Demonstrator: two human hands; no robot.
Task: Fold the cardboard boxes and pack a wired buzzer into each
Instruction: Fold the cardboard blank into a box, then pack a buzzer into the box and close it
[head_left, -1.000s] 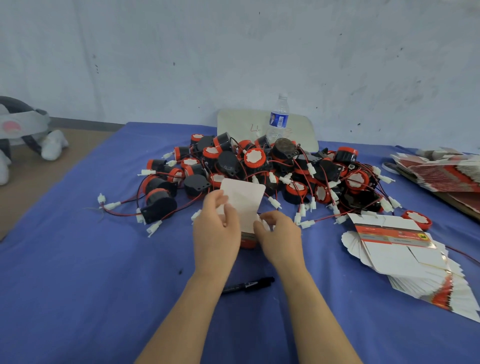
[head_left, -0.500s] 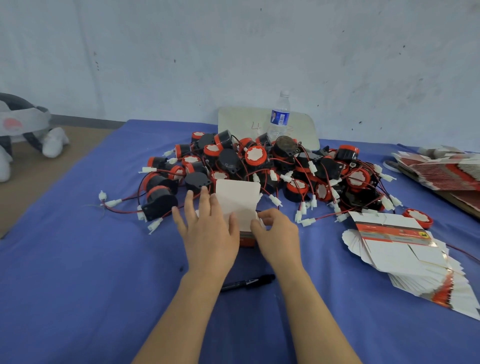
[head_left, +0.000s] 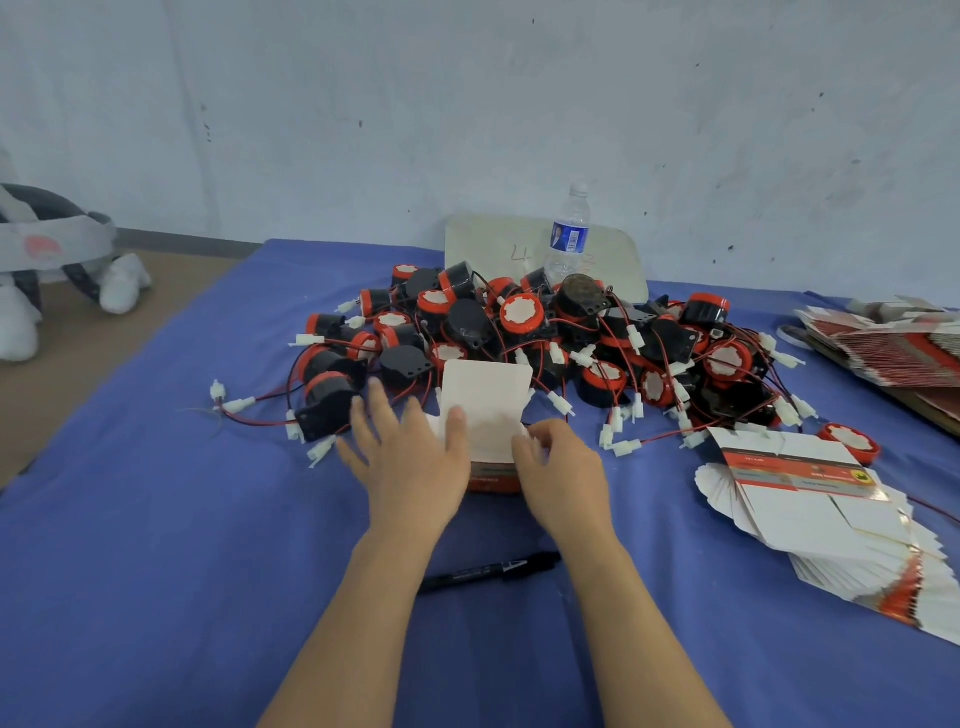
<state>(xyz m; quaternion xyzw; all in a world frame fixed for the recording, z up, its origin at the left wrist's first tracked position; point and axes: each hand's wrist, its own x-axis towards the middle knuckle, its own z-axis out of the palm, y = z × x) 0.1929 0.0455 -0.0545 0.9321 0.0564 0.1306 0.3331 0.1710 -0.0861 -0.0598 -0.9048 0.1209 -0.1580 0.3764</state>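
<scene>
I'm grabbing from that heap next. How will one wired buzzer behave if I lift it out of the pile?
It would probably drag neighbours along, since red leads cross all through the wired buzzer pile. Its thin lead looks floppy, so the white connector should dangle. The round body may roll if set on edge.

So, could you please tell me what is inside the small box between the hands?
Only the raised white lid flap of the box shows. The left hand and right hand cover its opening, so the contents cannot be seen.
</scene>
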